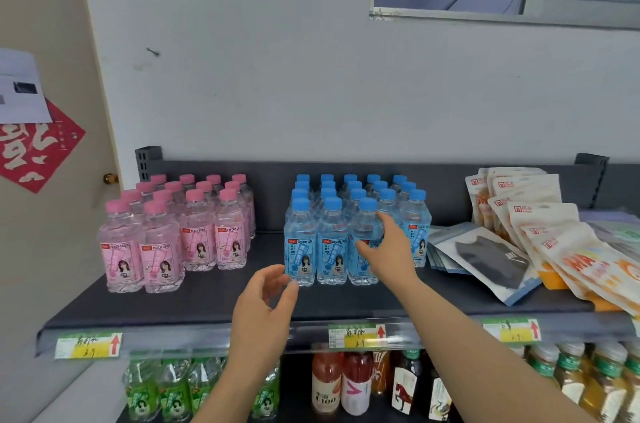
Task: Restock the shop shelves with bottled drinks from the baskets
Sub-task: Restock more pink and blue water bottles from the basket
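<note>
Fingers (386,222) of right hand (388,249) curled round the right flank of one blue-capped bottle (362,227), thumb laid across its label: a close grip. Bottle upright on grey shelf (207,305), third from the left in the front row of the blue block (329,214), at 5 o'clock from picture centre.

Left hand (266,301) at 6 o'clock, fingers loosely curled and apart, holding nothing. Fingertips just beside the base of the front-left bottle (300,249); touching or not, cannot tell.

Pink-capped bottles (180,235) in upright rows at 9 o'clock of the blue block, well apart from it. Snack pouches (540,235) heaped at its 3 o'clock, just beside. Price tags (356,336) along the shelf's front edge. Lower-shelf drinks (166,388) at 6 o'clock, under both forearms.
</note>
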